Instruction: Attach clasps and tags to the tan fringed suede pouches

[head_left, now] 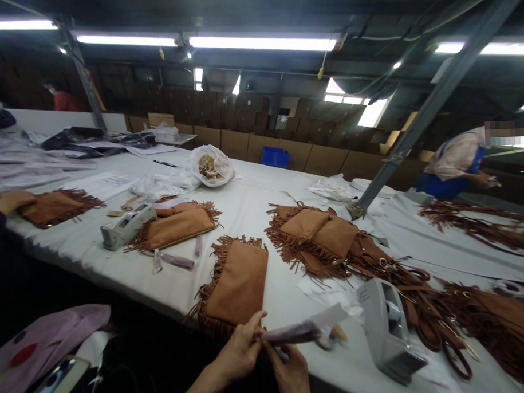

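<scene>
At the far left, another person's hand [13, 200] rests on a brown bag [51, 208] with a fringe, on the white table [140, 284]. Next comes a grey tape holder [129, 225], just beside a second brown bag [181, 225]. A small wrapped piece [178, 261] lies in front; an arm could brush it to the floor, as it is near the edge.

The middle bag [239, 280] lies flat, with its fringe close to the table's edge. At its lower right corner, the left hand [239, 349] and the right hand [291, 370] meet. Their fingertips look closed on the near end of a wrapped strip [292, 333], which sticks out to the right over the table. It is blurry, so I cannot tell if they pinch the bag too. A hard tug could tear the thin wrap or drag the bag.

Further right are a pile of bags [315, 232], a big tape holder [387, 324] and loose straps [429, 317]. The strip's loose end could catch on that holder if it swings right.
</scene>
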A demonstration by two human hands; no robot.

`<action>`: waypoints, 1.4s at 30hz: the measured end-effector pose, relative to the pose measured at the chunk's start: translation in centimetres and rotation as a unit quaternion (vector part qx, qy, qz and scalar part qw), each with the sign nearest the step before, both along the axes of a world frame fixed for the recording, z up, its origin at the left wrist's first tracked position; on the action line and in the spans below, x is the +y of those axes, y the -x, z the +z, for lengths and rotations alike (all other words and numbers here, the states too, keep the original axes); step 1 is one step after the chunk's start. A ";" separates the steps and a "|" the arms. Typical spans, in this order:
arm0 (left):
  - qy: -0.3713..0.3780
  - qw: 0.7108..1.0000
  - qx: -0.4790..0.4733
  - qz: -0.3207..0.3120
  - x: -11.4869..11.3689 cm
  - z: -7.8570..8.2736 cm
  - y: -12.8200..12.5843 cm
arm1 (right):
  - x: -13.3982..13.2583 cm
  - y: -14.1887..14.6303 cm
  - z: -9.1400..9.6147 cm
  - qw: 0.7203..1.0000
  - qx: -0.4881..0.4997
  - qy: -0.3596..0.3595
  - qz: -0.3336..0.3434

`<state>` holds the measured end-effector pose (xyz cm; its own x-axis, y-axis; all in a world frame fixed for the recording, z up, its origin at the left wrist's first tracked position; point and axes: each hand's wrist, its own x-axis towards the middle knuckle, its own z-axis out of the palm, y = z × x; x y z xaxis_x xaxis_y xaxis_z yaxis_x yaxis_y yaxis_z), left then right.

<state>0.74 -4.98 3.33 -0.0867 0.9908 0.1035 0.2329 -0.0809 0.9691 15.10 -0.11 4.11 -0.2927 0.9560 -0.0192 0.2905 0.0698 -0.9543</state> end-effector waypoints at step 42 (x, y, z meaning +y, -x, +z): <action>0.378 0.818 -0.434 0.005 -5.1 -3.5 2.7 | -0.7 1.5 -7.6 0.832 -0.223 -0.489 0.135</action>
<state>-1.96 -10.10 -0.22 0.1894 0.7416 -0.6435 -0.5716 0.6162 0.5419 13.64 -0.80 -3.51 -0.6718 0.4780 0.5659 0.4479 0.8706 -0.2035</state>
